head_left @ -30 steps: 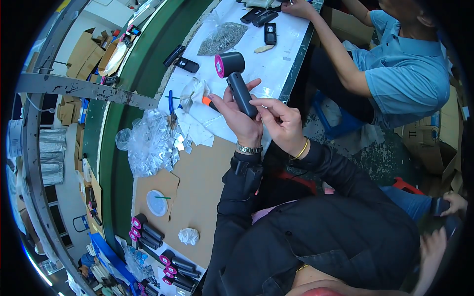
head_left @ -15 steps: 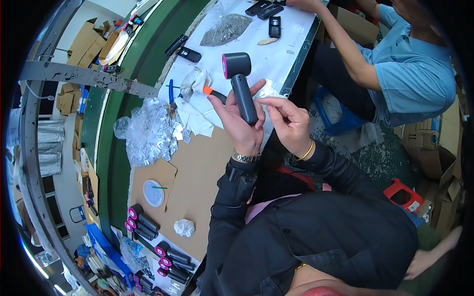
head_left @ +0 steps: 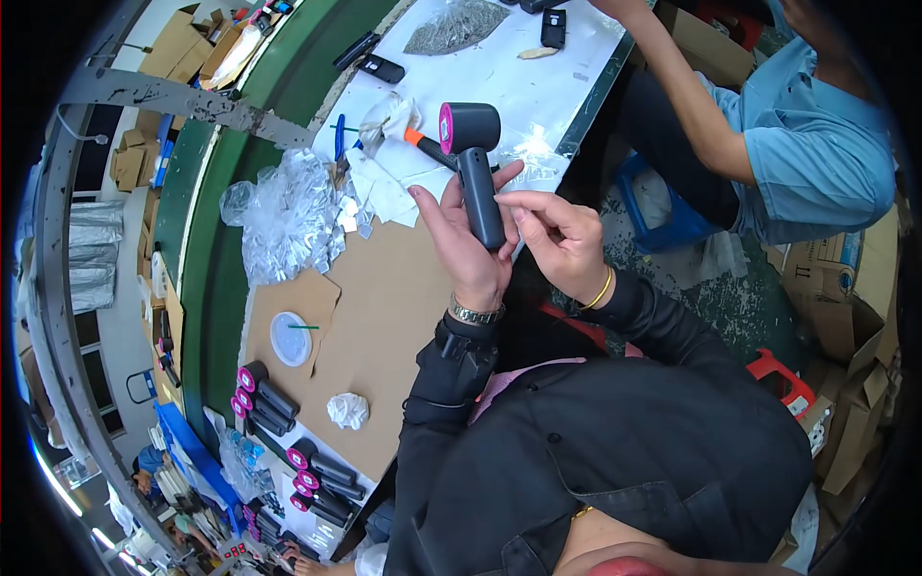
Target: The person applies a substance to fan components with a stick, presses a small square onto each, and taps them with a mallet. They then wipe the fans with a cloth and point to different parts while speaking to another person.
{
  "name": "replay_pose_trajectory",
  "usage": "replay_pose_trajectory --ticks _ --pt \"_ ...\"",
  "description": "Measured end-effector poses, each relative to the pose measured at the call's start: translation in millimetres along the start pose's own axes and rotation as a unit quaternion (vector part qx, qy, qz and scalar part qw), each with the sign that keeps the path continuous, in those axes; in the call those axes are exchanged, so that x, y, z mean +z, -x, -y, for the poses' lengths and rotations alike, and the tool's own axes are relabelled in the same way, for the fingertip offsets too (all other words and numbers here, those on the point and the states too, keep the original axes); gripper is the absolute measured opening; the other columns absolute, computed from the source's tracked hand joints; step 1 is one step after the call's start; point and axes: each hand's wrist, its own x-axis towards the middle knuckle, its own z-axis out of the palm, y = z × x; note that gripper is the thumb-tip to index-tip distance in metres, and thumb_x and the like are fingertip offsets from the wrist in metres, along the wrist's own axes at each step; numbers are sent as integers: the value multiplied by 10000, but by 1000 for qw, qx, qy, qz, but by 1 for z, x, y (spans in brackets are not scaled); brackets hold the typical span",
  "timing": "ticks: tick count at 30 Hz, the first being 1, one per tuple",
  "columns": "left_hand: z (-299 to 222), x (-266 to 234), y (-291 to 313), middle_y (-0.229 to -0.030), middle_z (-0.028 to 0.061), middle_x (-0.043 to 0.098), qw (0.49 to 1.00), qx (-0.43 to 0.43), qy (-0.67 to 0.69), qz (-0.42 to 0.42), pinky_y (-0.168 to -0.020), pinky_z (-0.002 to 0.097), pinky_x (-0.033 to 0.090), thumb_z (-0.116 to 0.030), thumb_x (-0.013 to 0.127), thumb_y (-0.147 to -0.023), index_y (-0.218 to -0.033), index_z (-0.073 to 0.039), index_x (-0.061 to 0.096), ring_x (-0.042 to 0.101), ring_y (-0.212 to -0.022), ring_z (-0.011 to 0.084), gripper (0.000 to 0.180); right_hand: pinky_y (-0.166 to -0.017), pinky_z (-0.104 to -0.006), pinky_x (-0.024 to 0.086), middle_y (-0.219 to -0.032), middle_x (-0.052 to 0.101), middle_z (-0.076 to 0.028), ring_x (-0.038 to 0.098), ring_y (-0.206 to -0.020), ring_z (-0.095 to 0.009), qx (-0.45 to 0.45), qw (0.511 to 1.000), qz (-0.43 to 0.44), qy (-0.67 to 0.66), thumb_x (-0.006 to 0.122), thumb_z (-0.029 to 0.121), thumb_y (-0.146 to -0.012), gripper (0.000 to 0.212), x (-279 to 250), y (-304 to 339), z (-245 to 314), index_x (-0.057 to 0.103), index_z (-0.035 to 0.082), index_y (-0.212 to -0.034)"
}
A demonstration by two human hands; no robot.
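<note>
A dark grey hair dryer [head_left: 483, 206] with a round head and a pink ring lies across the upturned palm of my left hand [head_left: 473, 269], its head pointing away from me. The left thumb stands out to the side and the fingers support the handle from beneath. At the handle's right edge is my right hand [head_left: 569, 242], its forefinger stretched to the handle and the other fingers curled in. Whatever is between its fingertips is too small to see. Just behind the dryer lies an orange and black tool [head_left: 430, 147], partly covered by it.
Crumpled clear plastic bags [head_left: 288, 221] lie left on the table. Nearer are a white lid [head_left: 291, 338], a crumpled white wad [head_left: 348, 411] and several more hair dryers [head_left: 264, 401]. A bag of small parts [head_left: 453, 27] lies far off. A person in blue [head_left: 807, 144] sits at right.
The view has shifted slightly, so the table things sit a little differently in the picture. Both hands keep nearly the same pose around the hair dryer.
</note>
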Motion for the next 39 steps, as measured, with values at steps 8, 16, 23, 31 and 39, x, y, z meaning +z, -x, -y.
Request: replay_pose_trajectory --ticks 8,16,23,31,39 --pt "-2 -7 16 -1201 323 711 999 0 11 -36 -366 220 322 -756 155 -1055 -1333 40 523 508 -456 110 920 -581 -234 546 -750 698 -57 720 -661 -117 -16 998 49 24 601 -24 -1033 214 6 11 2 724 -56 -1204" --pt "-15 -30 41 -1205 315 708 999 18 10 -31 -365 220 322 -748 161 -1061 -1334 29 520 505 -457 107 899 -546 -215 507 -735 701 -54 699 -633 -90 -20 997 71 -3 606 -33 -1019 213 27 21 8 736 -51 -1187" --pt "-30 -61 72 -1214 293 705 993 66 -55 -77 -363 222 325 -731 170 -1071 -1326 24 511 489 -447 98 867 -479 -212 336 -673 649 -2 492 -530 -8 -45 991 103 69 647 -29 -987 194 43 32 13 773 -26 -1134" --pt "-54 -83 114 -1211 291 704 978 106 -86 -156 -361 220 325 -740 161 -1067 -1319 11 513 487 -443 99 867 -480 -218 298 -643 579 30 427 -538 0 -22 985 162 56 649 -45 -973 218 68 46 15 781 -12 -1143" --pt "-94 -120 182 -1243 342 683 957 171 -36 -233 -356 214 300 -756 175 -1057 -1325 11 576 442 -421 100 906 -503 -224 270 -656 523 59 390 -552 -7 -19 975 219 35 648 -65 -970 220 95 59 23 778 -16 -1140"
